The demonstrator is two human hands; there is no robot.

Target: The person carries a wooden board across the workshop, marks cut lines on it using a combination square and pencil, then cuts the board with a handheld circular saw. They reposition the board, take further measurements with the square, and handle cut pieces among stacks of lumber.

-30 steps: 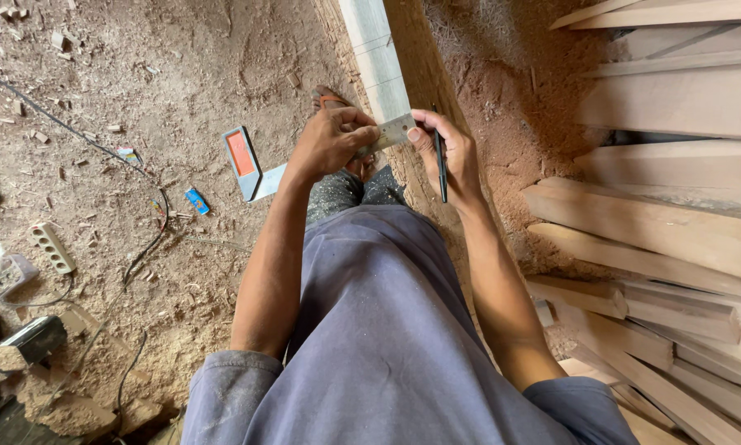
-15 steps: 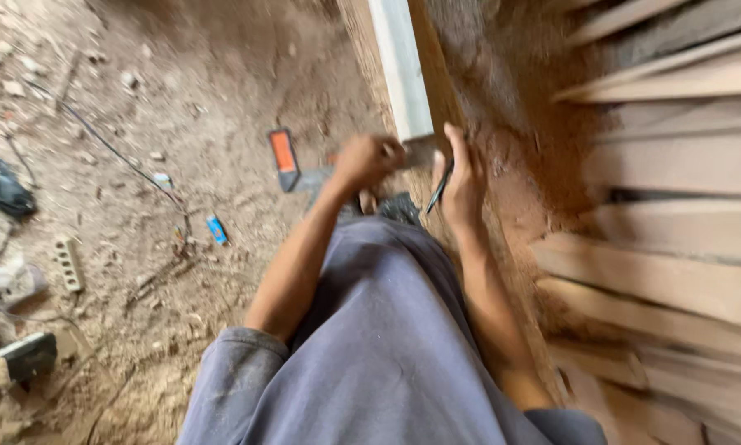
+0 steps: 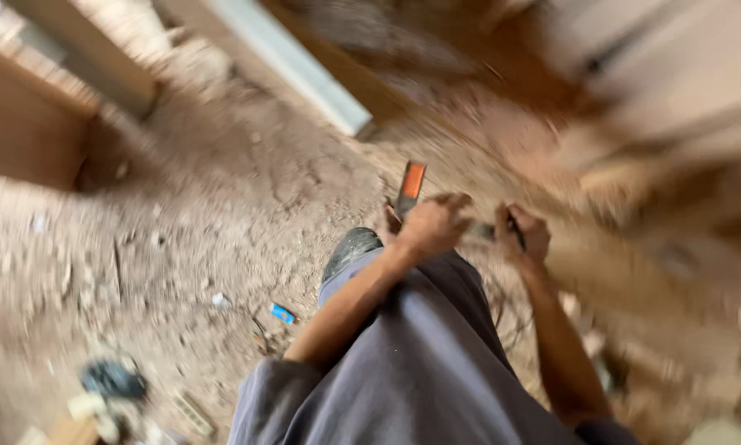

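The picture is strongly blurred by motion. My left hand (image 3: 432, 222) and my right hand (image 3: 525, 235) are close together in front of my knee, above the dirt floor. The left hand's fingers are closed on a small pale grey piece (image 3: 479, 231) that reaches toward the right hand; what it is cannot be made out. The right hand is closed around a thin dark pencil (image 3: 514, 232). Just beyond the left hand, a flat orange and grey tool (image 3: 411, 186) lies on the ground. My grey trouser leg (image 3: 420, 363) fills the lower middle.
A long white board (image 3: 296, 70) lies on the ground ahead. Blurred wooden planks (image 3: 675, 124) are stacked at the right. A dark shoe (image 3: 350, 247), a small blue object (image 3: 282, 313), a power strip (image 3: 191, 412) and dark clutter (image 3: 113, 379) sit on the sawdust-covered floor.
The view has swung and tilted to the left, so the white board and planks now slant across the picture. Both hands stay together and keep their grip.
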